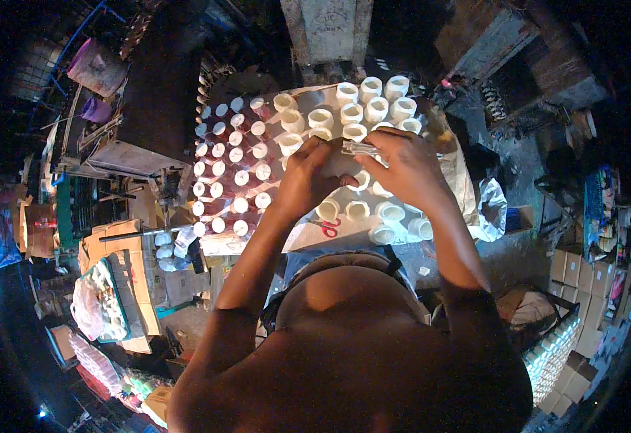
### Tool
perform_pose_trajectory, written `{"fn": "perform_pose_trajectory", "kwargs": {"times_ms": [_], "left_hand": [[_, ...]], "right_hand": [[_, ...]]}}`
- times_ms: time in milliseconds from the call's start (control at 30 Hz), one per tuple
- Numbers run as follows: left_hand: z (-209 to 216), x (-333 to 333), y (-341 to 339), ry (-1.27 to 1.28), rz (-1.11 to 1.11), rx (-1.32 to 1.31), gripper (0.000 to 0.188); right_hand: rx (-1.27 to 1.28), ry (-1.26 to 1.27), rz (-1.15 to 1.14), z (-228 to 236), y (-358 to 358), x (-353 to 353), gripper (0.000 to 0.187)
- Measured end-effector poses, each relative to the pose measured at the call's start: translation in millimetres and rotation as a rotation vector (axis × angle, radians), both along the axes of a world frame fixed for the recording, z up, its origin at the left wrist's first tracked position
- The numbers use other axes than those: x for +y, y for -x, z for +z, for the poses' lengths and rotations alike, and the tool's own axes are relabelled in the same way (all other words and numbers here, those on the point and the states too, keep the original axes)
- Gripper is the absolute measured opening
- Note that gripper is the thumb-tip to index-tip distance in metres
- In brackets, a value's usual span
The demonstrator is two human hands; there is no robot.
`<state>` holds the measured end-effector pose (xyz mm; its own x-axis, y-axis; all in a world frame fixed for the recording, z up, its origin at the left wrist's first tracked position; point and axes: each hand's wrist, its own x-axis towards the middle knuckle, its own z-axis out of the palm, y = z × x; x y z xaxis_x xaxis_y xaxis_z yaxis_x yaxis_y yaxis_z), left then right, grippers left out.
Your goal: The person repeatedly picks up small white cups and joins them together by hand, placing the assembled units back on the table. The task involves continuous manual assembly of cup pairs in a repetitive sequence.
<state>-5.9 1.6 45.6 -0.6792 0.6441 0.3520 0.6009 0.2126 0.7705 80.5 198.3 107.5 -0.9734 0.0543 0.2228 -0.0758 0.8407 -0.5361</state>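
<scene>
Over the middle of a work table, my right hand (pixel 408 160) is closed on a bundle of thin pale strips (pixel 361 149), whose ends point toward my left hand. My left hand (pixel 309 175) is just left of it, with thumb and fingers apart and nothing visible between them. Below and around both hands stand several open white jars (pixel 357 210), some partly covered by my fingers. To the left are several dark red jars with round white tops (pixel 241 228), set in rows. Red-handled scissors (pixel 330 228) lie near the table's front edge.
Brown paper (pixel 459 169) and a crumpled white plastic bag (pixel 491 209) hang at the table's right edge. A wooden cabinet (pixel 146 155) stands left, and a flat cardboard sheet (pixel 138 289) lies lower left. Stacked cartons (pixel 579 278) are at far right.
</scene>
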Motion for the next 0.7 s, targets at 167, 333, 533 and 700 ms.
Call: {"fn": "perform_pose_trajectory", "kwargs": {"times_ms": [167, 333, 533, 700], "left_hand": [[-6, 8, -1, -0.080, -0.018, -0.004, 0.065], [-4, 6, -1, -0.064, 0.040, 0.016, 0.063], [-12, 7, -1, -0.162, 0.041, -0.060, 0.068], [-4, 7, -3, -0.185, 0.055, -0.031, 0.067]], "right_hand": [[-0.090, 0.008, 0.050, -16, 8, -7, 0.019], [-0.089, 0.123, 0.034, -20, 11, 11, 0.024], [-0.014, 0.242, 0.014, -27, 6, 16, 0.030], [0.055, 0.055, -0.072, -11, 4, -4, 0.026]]}}
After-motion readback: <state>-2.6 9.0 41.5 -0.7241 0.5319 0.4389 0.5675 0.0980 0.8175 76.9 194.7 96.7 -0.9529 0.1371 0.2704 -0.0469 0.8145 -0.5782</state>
